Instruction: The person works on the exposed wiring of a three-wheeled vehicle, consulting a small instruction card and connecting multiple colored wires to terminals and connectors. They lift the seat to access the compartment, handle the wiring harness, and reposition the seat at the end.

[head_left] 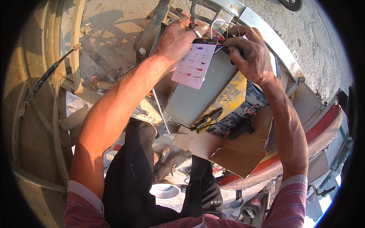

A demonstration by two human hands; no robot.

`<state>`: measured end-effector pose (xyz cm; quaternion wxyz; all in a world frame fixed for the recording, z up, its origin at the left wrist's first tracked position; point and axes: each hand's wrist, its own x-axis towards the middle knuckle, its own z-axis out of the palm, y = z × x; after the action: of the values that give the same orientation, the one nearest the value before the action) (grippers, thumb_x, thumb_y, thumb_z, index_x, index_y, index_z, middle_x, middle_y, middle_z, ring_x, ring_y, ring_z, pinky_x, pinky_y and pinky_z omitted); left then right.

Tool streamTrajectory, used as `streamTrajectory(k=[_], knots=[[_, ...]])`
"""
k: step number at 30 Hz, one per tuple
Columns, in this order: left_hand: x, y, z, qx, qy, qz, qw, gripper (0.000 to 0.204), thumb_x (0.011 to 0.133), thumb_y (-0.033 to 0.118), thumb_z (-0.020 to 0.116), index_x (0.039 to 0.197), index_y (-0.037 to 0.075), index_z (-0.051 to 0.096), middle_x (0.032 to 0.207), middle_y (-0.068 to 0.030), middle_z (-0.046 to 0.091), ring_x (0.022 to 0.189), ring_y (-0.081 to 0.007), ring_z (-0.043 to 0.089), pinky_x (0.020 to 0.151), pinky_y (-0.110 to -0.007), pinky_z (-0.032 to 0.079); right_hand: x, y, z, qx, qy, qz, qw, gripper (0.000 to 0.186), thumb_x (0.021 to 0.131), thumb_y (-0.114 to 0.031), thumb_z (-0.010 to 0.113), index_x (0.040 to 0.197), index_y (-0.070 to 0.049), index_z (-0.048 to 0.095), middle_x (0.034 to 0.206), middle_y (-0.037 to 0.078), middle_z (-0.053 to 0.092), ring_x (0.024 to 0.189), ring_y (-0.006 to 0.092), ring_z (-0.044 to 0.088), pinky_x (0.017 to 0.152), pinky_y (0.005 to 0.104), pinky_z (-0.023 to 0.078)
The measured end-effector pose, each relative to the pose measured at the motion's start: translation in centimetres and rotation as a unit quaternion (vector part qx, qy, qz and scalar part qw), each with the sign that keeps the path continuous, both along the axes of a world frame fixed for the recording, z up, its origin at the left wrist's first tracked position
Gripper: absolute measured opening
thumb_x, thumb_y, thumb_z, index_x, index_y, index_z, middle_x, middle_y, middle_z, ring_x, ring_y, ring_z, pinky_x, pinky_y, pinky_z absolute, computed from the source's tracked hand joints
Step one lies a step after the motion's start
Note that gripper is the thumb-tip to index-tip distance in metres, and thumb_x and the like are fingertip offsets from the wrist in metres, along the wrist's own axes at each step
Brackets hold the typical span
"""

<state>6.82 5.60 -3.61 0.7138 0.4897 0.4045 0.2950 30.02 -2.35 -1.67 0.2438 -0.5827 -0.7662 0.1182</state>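
Observation:
My left hand (178, 40) is closed at the top middle on thin red wires and a small white cylindrical piece (198, 33) beside a dark corrugated sleeve (192, 12). A white card (194, 64) with small coloured pictures of connectors hangs just below these fingers; whether they grip it I cannot make out. My right hand (251, 57) has curled fingers among several coloured wires (219, 33), right of the card, pinching some of them. Below the card lies a grey metal panel (195, 98), with pliers (213, 116) lying near its right side.
A metal frame (78, 45) stands left. An open cardboard piece (239, 154) lies below dark tools (245, 125) and a yellow worn panel (232, 97). A curved red body section (327, 123) runs along the right. A white basin (164, 191) sits below, between my legs.

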Motion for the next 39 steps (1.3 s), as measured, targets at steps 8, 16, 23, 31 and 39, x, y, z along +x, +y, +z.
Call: streamTrajectory(k=[8, 16, 23, 31, 39], knots=[[0.0, 0.3, -0.3, 0.024, 0.029, -0.012, 0.999, 0.027, 0.102, 0.032, 0.071, 0.118, 0.01, 0.075, 0.096, 0.0013, 0.073, 0.085, -0.0065, 0.065, 0.077, -0.027, 0.053, -0.6, -0.3, 0.3, 0.045, -0.07, 0.043, 0.996, 0.035, 0.077, -0.006, 0.068, 0.109, -0.013, 0.079, 0.122, 0.006, 0.065, 0.118, 0.0318, 0.058, 0.105, 0.0449, 0.05], [0.1, 0.7, -0.6, 0.004, -0.015, -0.031, 0.999, 0.025, 0.104, 0.028, 0.067, 0.117, 0.008, 0.073, 0.102, 0.0, 0.073, 0.093, -0.007, 0.066, 0.084, -0.027, 0.053, -0.1, 0.2, 0.3, 0.017, -0.03, 0.066, 0.997, 0.013, 0.078, -0.005, 0.066, 0.09, -0.007, 0.071, 0.118, 0.009, 0.066, 0.115, 0.0327, 0.06, 0.103, 0.0451, 0.049], [-0.2, 0.8, -0.6, 0.019, 0.017, -0.043, 0.999, 0.026, 0.104, 0.027, 0.068, 0.121, 0.007, 0.071, 0.108, -0.0011, 0.074, 0.1, -0.0084, 0.066, 0.092, -0.028, 0.053, 0.2, -0.1, 0.4, 0.015, 0.01, 0.074, 0.997, 0.012, 0.076, -0.004, 0.065, 0.087, -0.006, 0.069, 0.119, 0.01, 0.066, 0.113, 0.0335, 0.061, 0.099, 0.0448, 0.051], [-0.3, 0.4, -0.6, 0.009, 0.019, -0.035, 0.999, 0.026, 0.104, 0.027, 0.069, 0.119, 0.007, 0.074, 0.111, -0.0031, 0.076, 0.101, -0.009, 0.068, 0.092, -0.028, 0.054, 0.9, -0.2, 0.3, 0.011, 0.054, 0.095, 0.994, 0.015, 0.073, -0.004, 0.066, 0.087, -0.006, 0.07, 0.117, 0.011, 0.066, 0.113, 0.0331, 0.06, 0.101, 0.0436, 0.051], [-0.9, 0.5, -0.9, -0.019, -0.009, -0.061, 0.998, 0.03, 0.104, 0.031, 0.07, 0.12, 0.006, 0.074, 0.108, -0.0029, 0.076, 0.097, -0.0094, 0.069, 0.089, -0.028, 0.056, 0.9, -0.3, 0.3, 0.002, 0.059, 0.09, 0.994, 0.015, 0.074, -0.005, 0.065, 0.088, -0.006, 0.071, 0.117, 0.011, 0.067, 0.115, 0.0326, 0.061, 0.102, 0.0445, 0.05]])
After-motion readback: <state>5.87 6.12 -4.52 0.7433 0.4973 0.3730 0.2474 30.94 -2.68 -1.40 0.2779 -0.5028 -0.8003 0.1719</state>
